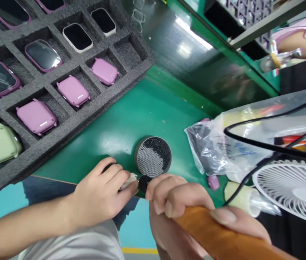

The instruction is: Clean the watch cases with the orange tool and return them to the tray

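My left hand is curled over a small pale part on the green bench mat, pinching it between thumb and fingers. My right hand is wrapped round an orange tool handle; the tool's dark tip meets the pale part. Just behind both hands stands a round grey dish of tiny dark pieces.
A grey foam tray at the left holds pink and green watch bodies and screens. At the right lie a clear plastic bag, a black cable, a white fan and a pale tube. Another person's arm shows at top right.
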Available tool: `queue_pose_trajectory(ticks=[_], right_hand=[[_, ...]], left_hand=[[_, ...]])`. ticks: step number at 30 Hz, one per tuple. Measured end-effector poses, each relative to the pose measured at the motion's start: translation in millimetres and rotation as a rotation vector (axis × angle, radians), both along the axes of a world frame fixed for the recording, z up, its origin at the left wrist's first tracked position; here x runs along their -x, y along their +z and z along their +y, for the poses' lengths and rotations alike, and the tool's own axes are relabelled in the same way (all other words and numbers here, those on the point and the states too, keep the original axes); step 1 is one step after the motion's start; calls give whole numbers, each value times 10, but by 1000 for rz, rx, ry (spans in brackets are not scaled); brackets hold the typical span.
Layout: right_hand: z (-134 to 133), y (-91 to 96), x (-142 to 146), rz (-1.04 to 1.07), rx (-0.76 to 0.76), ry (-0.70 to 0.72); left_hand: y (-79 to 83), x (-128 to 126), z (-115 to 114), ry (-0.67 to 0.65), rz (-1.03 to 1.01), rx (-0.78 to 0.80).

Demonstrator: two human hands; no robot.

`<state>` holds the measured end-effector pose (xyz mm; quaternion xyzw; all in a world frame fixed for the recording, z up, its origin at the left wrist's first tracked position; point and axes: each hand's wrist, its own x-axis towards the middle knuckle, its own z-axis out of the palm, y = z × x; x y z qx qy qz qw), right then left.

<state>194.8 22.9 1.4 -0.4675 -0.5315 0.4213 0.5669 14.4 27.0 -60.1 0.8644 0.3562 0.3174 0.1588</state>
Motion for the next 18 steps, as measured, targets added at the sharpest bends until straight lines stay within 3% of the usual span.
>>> queue_pose_trajectory(ticks=[3,6,9,15,18], right_hand=[[13,57,81,111,-134,-225],[14,55,37,59,-186,-323],[31,49,-37,98,-167,-298],[45,58,-37,170,-114,-311],[45,41,-29,150,-101,-269]], left_hand=[[22,32,-4,3,38,4],[41,87,-6,-91,51,33],[29,114,-16,-176,68,37],[-3,44,-26,-73,96,28],[28,53,-8,-94,95,61]])
